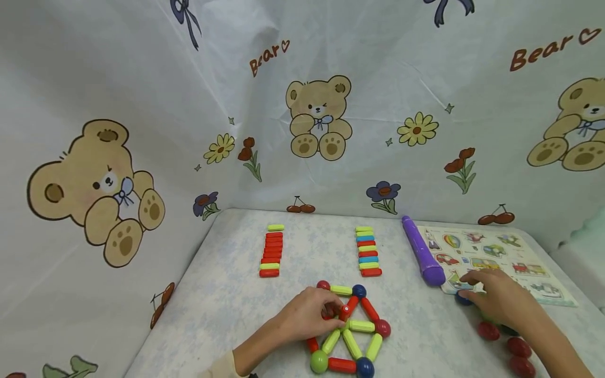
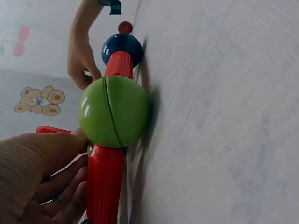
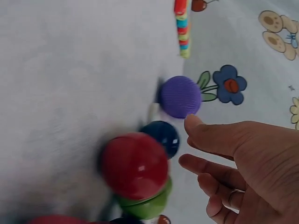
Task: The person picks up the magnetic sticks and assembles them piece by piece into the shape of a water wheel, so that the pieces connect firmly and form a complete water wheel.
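Observation:
My left hand pinches a red magnetic rod standing up at the middle of a flat frame of rods and balls. Red and yellow-green rods form its rim and spokes, with a blue ball, a red ball and a green ball at corners. The left wrist view shows that green ball up close beside the thumb. On the right, my right hand reaches over loose balls, thumb and fingers parted near a dark blue ball. A red ball lies beside it.
A purple toy microphone lies beside a picture board at the back right. Two columns of rods, one mostly red and one mixed, lie farther back. A bear-print sheet hangs behind the table.

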The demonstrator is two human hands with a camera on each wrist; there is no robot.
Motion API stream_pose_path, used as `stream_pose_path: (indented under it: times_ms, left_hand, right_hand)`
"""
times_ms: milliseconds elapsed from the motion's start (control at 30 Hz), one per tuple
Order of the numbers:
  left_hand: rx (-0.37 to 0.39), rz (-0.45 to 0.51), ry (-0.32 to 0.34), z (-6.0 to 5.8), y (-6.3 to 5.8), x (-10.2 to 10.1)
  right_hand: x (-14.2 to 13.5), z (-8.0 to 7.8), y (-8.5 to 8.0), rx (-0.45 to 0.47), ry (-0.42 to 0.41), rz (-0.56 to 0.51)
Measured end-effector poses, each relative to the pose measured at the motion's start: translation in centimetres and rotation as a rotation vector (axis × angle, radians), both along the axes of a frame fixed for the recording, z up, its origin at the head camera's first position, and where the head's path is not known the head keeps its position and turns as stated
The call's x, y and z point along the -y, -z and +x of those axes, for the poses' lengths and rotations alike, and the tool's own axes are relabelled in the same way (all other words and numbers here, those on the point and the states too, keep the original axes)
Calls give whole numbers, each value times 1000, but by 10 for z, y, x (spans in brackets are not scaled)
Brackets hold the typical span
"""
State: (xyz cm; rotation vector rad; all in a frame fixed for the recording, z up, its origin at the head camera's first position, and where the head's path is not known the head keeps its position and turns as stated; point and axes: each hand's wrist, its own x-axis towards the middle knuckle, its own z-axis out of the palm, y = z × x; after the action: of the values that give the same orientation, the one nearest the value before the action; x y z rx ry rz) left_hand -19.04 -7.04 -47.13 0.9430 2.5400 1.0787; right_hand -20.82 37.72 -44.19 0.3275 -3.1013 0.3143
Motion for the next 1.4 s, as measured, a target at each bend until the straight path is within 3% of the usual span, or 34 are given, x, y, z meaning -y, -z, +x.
stream_pose_path:
  times_ms: [233,467,633,867,1000,1133,1267,1400]
  left_hand:
    - [-6,-5,5,-1,1,-1]
    - [-4,20,11,-1,0,-1]
    - [7,29,3,-1,0,0]
    - [32,63,20,-6,-6,9]
    - [-34,40,-49,-18,-11,26]
    - [-144,-71,-180,-34,-18,49]
    - [-206,-195,-312,-50,-20,75]
    - [-203,-276,-423,-60,-20,98]
  right_hand:
    - [-5,3,17,55,-5,53]
    - [4,6,7,30,21,65]
    - [43,13,-17,-10,-8,-27]
    - [123,32,-45,-74,-206,-235]
    - [160,38,-52,-50,-337,-320]
    - [185,37,-50,18,-449,-372]
    - [198,34,-46,81,-501,-398]
    - [201,31,-43,102,-512,-393]
